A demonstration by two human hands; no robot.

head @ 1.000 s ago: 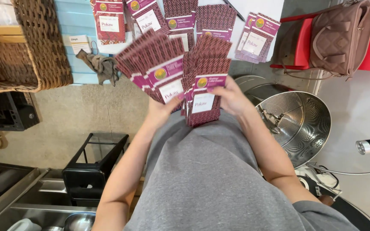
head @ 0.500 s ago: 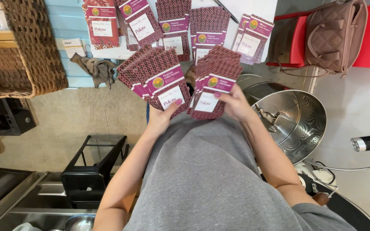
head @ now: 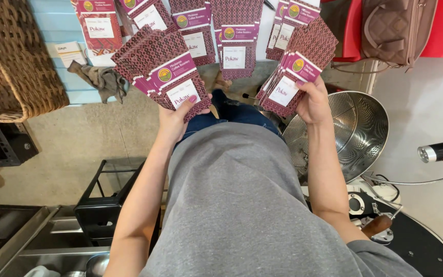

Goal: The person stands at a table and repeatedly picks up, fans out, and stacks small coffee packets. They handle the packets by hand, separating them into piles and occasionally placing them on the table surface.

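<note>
My left hand (head: 173, 120) grips a fanned stack of flat maroon patterned pouches (head: 162, 72) with white and purple labels. Off to the right, my right hand (head: 314, 102) holds a second, tighter stack of the same pouches (head: 298, 64), tilted up. The two stacks are apart, with a gap between them. More matching pouches (head: 237, 36) lie spread in rows on the light blue and white table (head: 52, 25) beyond my hands. My grey shirt fills the lower middle of the view.
A woven basket (head: 16, 66) sits at the left, a crumpled grey cloth (head: 101, 77) beside it. A perforated steel bowl (head: 355, 133) stands at the right below a brown quilted bag (head: 396, 28) on a red seat. A black crate (head: 103, 205) is on the floor.
The two stacks were held together in front of me; now my hands have drawn apart, the left stack going left and the right stack going right and up.
</note>
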